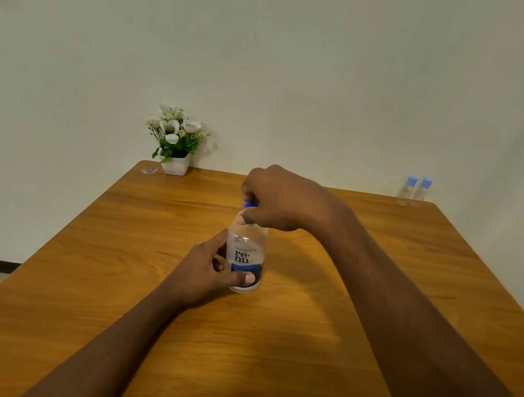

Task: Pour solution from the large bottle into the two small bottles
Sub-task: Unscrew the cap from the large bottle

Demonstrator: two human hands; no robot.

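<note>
Forearms reach in from the near edge of the wooden table (299, 355) toward its middle, where the large bottle (246, 256) stands upright. The left hand (206, 271) wraps the lower body of that bottle, thumb across the blue part of the label and fingers curled around the back, steadying it against the table. Just above, the right hand (282, 201) comes down over the top, its fingers closed on the blue cap (249, 205), of which only a sliver shows. This looks like the opening step: the cap appears to be still on, and nothing has been poured.

Farther back, the two small bottles (414, 191) stand side by side at the far right corner, well apart from the large one, both with their light blue caps on. A potted flower (176, 142) sits at the far left edge.

Next, the cap likely needs twisting off while the left hand resists the turn; then the small bottles must be brought closer and uncapped.
</note>
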